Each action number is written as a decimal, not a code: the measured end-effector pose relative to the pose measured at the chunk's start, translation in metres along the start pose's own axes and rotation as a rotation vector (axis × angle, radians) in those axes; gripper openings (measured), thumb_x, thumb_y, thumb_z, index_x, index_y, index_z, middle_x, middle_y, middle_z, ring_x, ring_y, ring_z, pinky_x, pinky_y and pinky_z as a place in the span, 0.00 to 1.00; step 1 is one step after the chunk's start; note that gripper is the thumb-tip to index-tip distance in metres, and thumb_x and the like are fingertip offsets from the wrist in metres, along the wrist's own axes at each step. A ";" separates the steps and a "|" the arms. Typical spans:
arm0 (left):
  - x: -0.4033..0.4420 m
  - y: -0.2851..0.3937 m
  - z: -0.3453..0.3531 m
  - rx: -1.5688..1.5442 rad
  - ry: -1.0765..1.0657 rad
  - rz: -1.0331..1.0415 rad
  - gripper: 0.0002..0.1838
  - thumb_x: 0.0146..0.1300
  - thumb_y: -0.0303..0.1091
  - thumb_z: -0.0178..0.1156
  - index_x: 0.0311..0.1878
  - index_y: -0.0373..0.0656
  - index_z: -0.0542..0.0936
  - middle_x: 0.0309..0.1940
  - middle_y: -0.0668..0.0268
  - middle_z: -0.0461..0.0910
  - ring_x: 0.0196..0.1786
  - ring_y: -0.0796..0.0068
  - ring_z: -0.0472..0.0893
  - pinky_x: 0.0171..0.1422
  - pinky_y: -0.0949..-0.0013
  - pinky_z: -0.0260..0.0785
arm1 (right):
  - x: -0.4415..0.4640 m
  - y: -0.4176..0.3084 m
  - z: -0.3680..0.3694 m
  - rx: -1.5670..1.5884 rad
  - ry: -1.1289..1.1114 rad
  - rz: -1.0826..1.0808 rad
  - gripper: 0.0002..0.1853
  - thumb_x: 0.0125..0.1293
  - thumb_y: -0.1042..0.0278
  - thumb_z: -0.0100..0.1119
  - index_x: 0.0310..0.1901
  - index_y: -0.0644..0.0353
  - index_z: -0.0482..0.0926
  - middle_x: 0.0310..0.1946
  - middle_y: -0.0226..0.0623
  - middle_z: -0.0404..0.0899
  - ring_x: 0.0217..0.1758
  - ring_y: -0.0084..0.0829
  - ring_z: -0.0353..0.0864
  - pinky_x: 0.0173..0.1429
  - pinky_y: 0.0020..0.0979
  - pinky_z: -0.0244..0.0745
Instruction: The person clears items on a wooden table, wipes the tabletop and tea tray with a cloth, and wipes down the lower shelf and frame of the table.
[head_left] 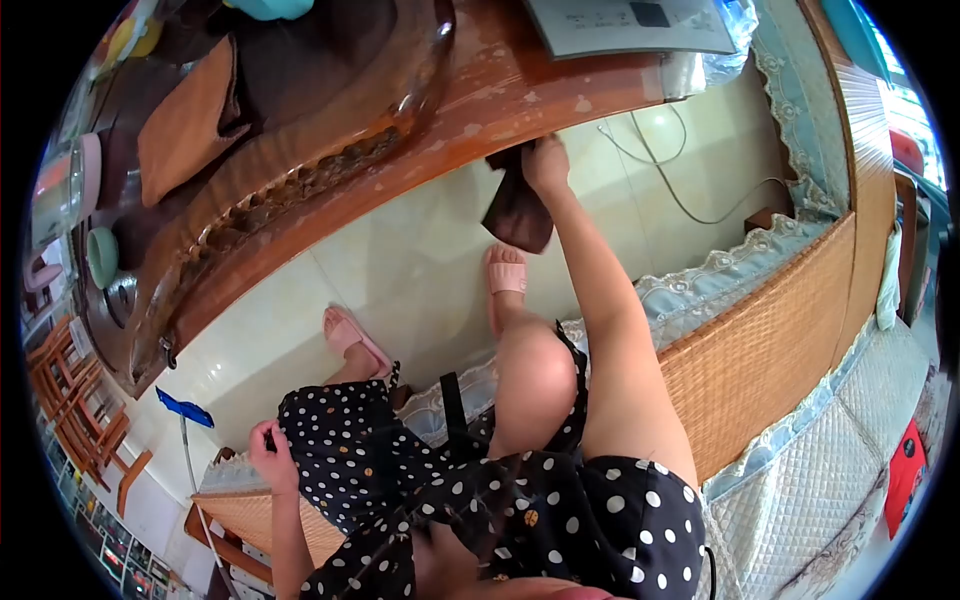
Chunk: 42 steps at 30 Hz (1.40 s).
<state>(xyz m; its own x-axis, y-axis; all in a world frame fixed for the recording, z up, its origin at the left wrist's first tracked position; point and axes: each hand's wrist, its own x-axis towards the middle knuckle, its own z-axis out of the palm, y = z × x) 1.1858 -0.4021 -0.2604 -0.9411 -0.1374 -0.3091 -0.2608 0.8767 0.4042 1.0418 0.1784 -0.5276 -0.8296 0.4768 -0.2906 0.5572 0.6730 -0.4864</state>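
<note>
**Right Hand (545, 165) Grips Dark Cloth (520, 215) at Edge of Table (480, 110)**

A person's right hand, fingers closed, grasps a dark brown cloth at the near edge of a reddish wooden table. The cloth droops from the fist above the pale tiled floor (270, 300); whether it touches the wood cannot be told from this angle. The left hand (272, 450) is curled beside the left knee, over a black polka-dot garment (560, 510); whether anything sits between its fingers cannot be made out.

The step in hand appears to be working with the cloth at or just below the table's edge. The next move, by that reading, calls for a firm hold on the loose folds and a wrist kept clear of the rim.

Beneath the cloth, the person's feet rest in pink sandals (508, 277). A thin cable (650, 155) loops across the tiles to the right of the hand. On the tabletop stand a dark wooden tray (330, 120), with a lighter brown cloth (190, 125) lying on it, and, at the far right, a gray appliance (585, 35).

Farther out are a woven bench (770, 340), a blue broom (185, 407) and wooden chairs (70, 390).
</note>
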 end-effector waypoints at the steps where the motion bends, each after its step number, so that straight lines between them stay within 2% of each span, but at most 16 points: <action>1: -0.001 0.001 0.000 -0.018 0.009 0.002 0.05 0.65 0.26 0.55 0.40 0.35 0.78 0.33 0.63 0.79 0.35 0.73 0.77 0.45 0.70 0.72 | 0.015 0.010 0.012 0.001 0.135 -0.100 0.23 0.62 0.62 0.54 0.59 0.57 0.71 0.64 0.50 0.67 0.66 0.47 0.67 0.65 0.42 0.67; 2: -0.001 0.002 0.000 -0.037 0.020 0.003 0.05 0.65 0.26 0.55 0.40 0.35 0.78 0.33 0.62 0.79 0.35 0.72 0.77 0.45 0.70 0.72 | 0.030 0.018 0.023 0.004 0.272 -0.203 0.23 0.63 0.60 0.54 0.59 0.56 0.70 0.66 0.50 0.64 0.68 0.46 0.65 0.66 0.41 0.66; 6: -0.003 0.010 -0.003 0.090 0.050 0.053 0.05 0.64 0.28 0.57 0.39 0.36 0.78 0.33 0.62 0.79 0.36 0.71 0.77 0.45 0.69 0.71 | 0.062 -0.011 0.042 0.235 0.122 -0.031 0.25 0.65 0.58 0.53 0.63 0.57 0.67 0.68 0.48 0.62 0.69 0.46 0.63 0.67 0.40 0.64; 9: 0.000 0.004 0.000 0.014 0.036 -0.040 0.05 0.64 0.29 0.58 0.39 0.37 0.79 0.34 0.62 0.80 0.36 0.69 0.78 0.45 0.67 0.72 | 0.039 -0.060 0.057 0.353 0.049 0.014 0.27 0.66 0.58 0.52 0.64 0.58 0.65 0.68 0.48 0.61 0.69 0.46 0.62 0.68 0.40 0.63; 15: 0.007 0.010 0.000 0.067 0.058 0.013 0.06 0.62 0.30 0.61 0.40 0.39 0.80 0.36 0.59 0.82 0.39 0.64 0.81 0.47 0.64 0.73 | -0.031 -0.131 0.110 0.478 -0.030 0.204 0.30 0.67 0.57 0.51 0.68 0.59 0.61 0.69 0.47 0.60 0.69 0.46 0.62 0.69 0.39 0.62; 19: 0.004 0.018 0.000 0.036 0.103 0.017 0.07 0.61 0.30 0.61 0.40 0.39 0.80 0.34 0.60 0.82 0.37 0.63 0.81 0.46 0.64 0.74 | -0.078 -0.132 0.154 0.059 0.110 0.004 0.24 0.67 0.67 0.47 0.64 0.62 0.65 0.66 0.51 0.63 0.66 0.49 0.65 0.67 0.40 0.64; 20: 0.002 0.016 -0.001 0.046 0.120 0.013 0.07 0.61 0.31 0.61 0.39 0.39 0.80 0.33 0.59 0.82 0.37 0.63 0.82 0.46 0.64 0.74 | -0.086 -0.130 0.147 0.278 0.020 0.019 0.21 0.64 0.72 0.46 0.59 0.63 0.70 0.61 0.54 0.67 0.63 0.53 0.67 0.66 0.42 0.65; 21: 0.000 0.014 -0.003 0.054 0.135 0.012 0.07 0.60 0.31 0.61 0.39 0.40 0.79 0.33 0.60 0.82 0.37 0.63 0.82 0.46 0.64 0.74 | -0.096 -0.122 0.160 0.393 0.070 0.017 0.18 0.61 0.74 0.46 0.53 0.64 0.74 0.55 0.55 0.71 0.60 0.54 0.68 0.65 0.44 0.66; 23: -0.004 0.011 -0.004 0.065 0.162 0.009 0.06 0.60 0.32 0.61 0.38 0.40 0.79 0.33 0.60 0.82 0.37 0.62 0.82 0.46 0.63 0.74 | -0.131 -0.137 0.133 0.497 -0.067 0.253 0.17 0.59 0.72 0.48 0.49 0.65 0.76 0.46 0.55 0.79 0.53 0.58 0.74 0.59 0.47 0.70; 24: -0.006 -0.002 0.000 0.045 0.189 -0.022 0.07 0.60 0.32 0.62 0.38 0.41 0.79 0.33 0.60 0.82 0.36 0.62 0.82 0.44 0.63 0.75 | -0.150 -0.144 0.126 0.476 -0.079 0.273 0.18 0.60 0.70 0.50 0.52 0.65 0.76 0.45 0.55 0.81 0.51 0.57 0.77 0.58 0.45 0.71; 27: -0.018 -0.004 -0.009 0.015 0.251 -0.006 0.07 0.59 0.32 0.62 0.38 0.42 0.79 0.32 0.60 0.82 0.36 0.62 0.82 0.42 0.63 0.75 | -0.209 -0.188 0.082 0.741 -0.114 0.195 0.19 0.63 0.66 0.52 0.53 0.66 0.75 0.45 0.53 0.81 0.52 0.49 0.79 0.59 0.40 0.71; 30: -0.032 -0.028 -0.008 -0.011 0.384 0.033 0.08 0.59 0.34 0.63 0.39 0.43 0.79 0.34 0.61 0.81 0.37 0.61 0.82 0.43 0.62 0.75 | -0.245 -0.228 0.033 0.860 -0.147 -0.031 0.20 0.66 0.62 0.53 0.54 0.68 0.74 0.46 0.49 0.81 0.54 0.40 0.79 0.60 0.36 0.70; 34: -0.050 -0.056 -0.007 -0.028 0.566 0.014 0.10 0.59 0.36 0.62 0.41 0.42 0.79 0.37 0.61 0.82 0.41 0.60 0.81 0.46 0.61 0.74 | -0.240 -0.266 -0.009 1.110 0.088 -0.241 0.21 0.70 0.65 0.51 0.61 0.66 0.69 0.54 0.41 0.75 0.57 0.33 0.74 0.62 0.33 0.67; 37: -0.071 -0.081 -0.012 -0.118 0.702 -0.038 0.14 0.60 0.37 0.62 0.44 0.38 0.78 0.41 0.57 0.81 0.46 0.56 0.80 0.52 0.59 0.71 | -0.201 -0.298 -0.015 1.361 -0.058 0.100 0.20 0.71 0.65 0.51 0.60 0.65 0.65 0.56 0.39 0.71 0.56 0.35 0.72 0.59 0.34 0.70; 40: -0.090 -0.112 -0.013 -0.238 0.810 -0.102 0.16 0.61 0.38 0.62 0.46 0.37 0.77 0.44 0.54 0.80 0.52 0.53 0.76 0.57 0.55 0.67 | -0.181 -0.331 0.007 1.519 -0.260 0.293 0.17 0.70 0.69 0.49 0.57 0.65 0.67 0.53 0.39 0.72 0.54 0.36 0.72 0.56 0.36 0.71; 42: -0.102 -0.157 -0.008 -0.051 0.825 -0.125 0.18 0.61 0.40 0.62 0.49 0.38 0.76 0.46 0.53 0.79 0.52 0.51 0.76 0.58 0.54 0.66 | -0.158 -0.329 0.051 1.576 -0.389 0.383 0.15 0.70 0.71 0.48 0.56 0.64 0.70 0.51 0.40 0.74 0.52 0.36 0.74 0.52 0.37 0.73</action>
<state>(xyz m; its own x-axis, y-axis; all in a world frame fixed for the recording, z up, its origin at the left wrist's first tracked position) 1.3205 -0.5290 -0.2855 -0.7548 -0.5433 0.3675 -0.3645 0.8133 0.4535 0.9875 -0.1475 -0.3635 -0.7566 0.1459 -0.6374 0.3372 -0.7481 -0.5715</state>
